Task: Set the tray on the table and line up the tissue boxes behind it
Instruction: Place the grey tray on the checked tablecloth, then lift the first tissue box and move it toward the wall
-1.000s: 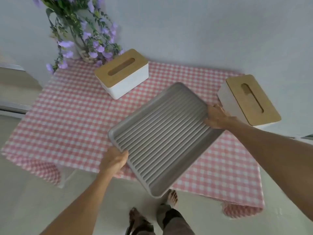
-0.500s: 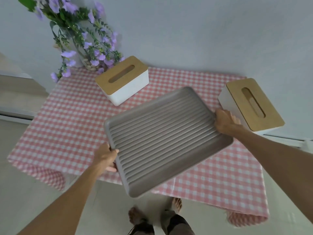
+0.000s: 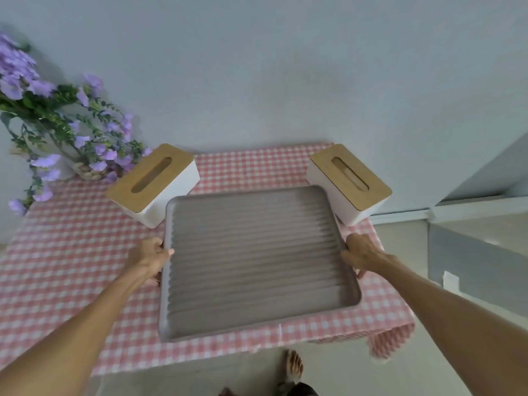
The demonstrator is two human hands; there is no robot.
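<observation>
A grey ribbed tray [image 3: 254,258] lies square over the pink checked tablecloth [image 3: 68,252], its long edges running left to right. My left hand [image 3: 150,257] grips its left rim and my right hand [image 3: 361,252] grips its right rim. I cannot tell whether the tray rests on the cloth or hovers just above it. Two white tissue boxes with wooden lids stand behind its far corners, both angled: the left tissue box [image 3: 153,182] and the right tissue box [image 3: 350,180], which sits at the table's right edge.
A vase of purple flowers [image 3: 57,132] stands at the table's back left corner against the pale wall. The tablecloth hangs over the front and right edges. My bare feet [image 3: 293,367] are on the floor below the front edge.
The tray has turned from a diagonal tilt to square with the table and moved forward and down over the cloth. Both hands stayed on its rims; my view shifted closer.
</observation>
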